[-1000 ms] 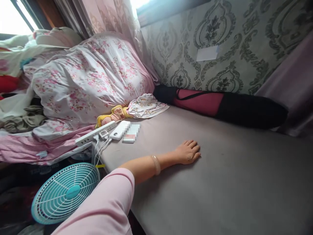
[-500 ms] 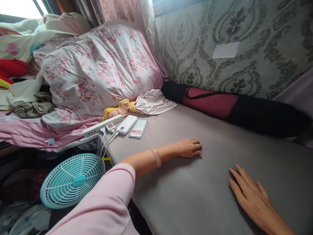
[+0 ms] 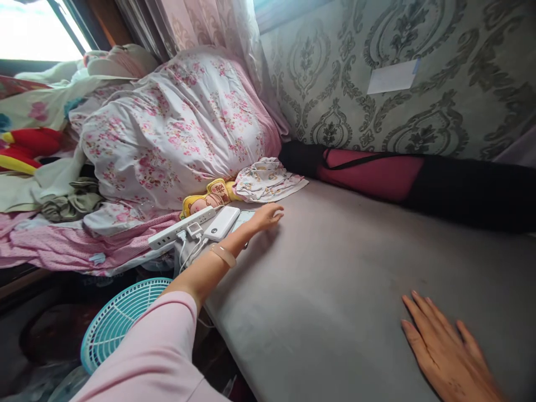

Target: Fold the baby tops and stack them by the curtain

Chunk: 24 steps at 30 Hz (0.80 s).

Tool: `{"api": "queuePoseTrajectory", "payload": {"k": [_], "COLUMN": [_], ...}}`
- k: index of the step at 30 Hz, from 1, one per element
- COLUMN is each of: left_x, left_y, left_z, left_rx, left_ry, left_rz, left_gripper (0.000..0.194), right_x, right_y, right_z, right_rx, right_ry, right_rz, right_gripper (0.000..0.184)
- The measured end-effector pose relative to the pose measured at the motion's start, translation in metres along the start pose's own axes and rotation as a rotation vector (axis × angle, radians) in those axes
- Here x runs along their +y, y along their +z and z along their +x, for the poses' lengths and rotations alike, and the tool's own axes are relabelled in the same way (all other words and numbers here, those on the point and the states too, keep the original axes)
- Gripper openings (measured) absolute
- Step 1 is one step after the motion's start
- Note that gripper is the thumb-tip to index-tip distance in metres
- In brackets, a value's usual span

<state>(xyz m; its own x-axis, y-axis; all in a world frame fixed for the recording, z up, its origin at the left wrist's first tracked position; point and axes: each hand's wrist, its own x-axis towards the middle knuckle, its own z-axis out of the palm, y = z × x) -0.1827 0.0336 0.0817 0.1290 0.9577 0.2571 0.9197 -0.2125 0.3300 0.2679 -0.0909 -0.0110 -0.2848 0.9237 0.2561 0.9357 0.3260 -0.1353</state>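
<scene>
My left hand (image 3: pixel 268 216) is raised a little over the grey sheet (image 3: pixel 335 268), empty, with its fingers loosely bent and apart. Its forearm, wearing a pale bangle (image 3: pixel 223 255), passes in front of a flat phone-like slab (image 3: pixel 242 219), which is partly hidden. Just left of that slab lies a white power bank (image 3: pixel 221 223) with a cable in it. A white power strip (image 3: pixel 182 226) with plugs rests beside the power bank. Toward the lower right, my right hand (image 3: pixel 450 346) lies flat on the sheet, fingers spread, holding nothing.
A crumpled patterned cloth (image 3: pixel 268 181) and a yellow cartoon cushion (image 3: pixel 207 198) lie against floral bedding (image 3: pixel 167 128). A long black and maroon bag (image 3: pixel 372 173) runs along the wall. A turquoise fan (image 3: pixel 121 312) stands below the bed's left edge.
My left hand has lifted off the sheet and moved left and away from me, toward the phone-like slab. My right hand stays flat on the sheet. The view has shifted slightly.
</scene>
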Motion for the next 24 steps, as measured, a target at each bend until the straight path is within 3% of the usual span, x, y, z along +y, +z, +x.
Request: {"api": "queuePoseTrajectory", "payload": {"k": [6,10,24], "left_x": [-0.050,-0.072,-0.097], "left_y": [-0.045,-0.063,-0.057], "left_z": [0.024,0.033,0.054], "left_rx": [0.140,0.177,0.125], "left_ry": [-0.304,-0.428,-0.632], "left_rz": [0.179,0.270,0.422], "left_gripper": [0.028,0.031,0.035], "right_x": [-0.002,-0.003,-0.009], "right_y": [-0.001,-0.003,-0.006], "right_z": [0.000,0.000,-0.001], "right_rx": [-0.001,0.024,0.047], "right_ry": [-0.003,-0.019,0.009], "right_rz": [0.008,0.013,-0.020], "right_gripper": [0.070,0.070,0.062]}}
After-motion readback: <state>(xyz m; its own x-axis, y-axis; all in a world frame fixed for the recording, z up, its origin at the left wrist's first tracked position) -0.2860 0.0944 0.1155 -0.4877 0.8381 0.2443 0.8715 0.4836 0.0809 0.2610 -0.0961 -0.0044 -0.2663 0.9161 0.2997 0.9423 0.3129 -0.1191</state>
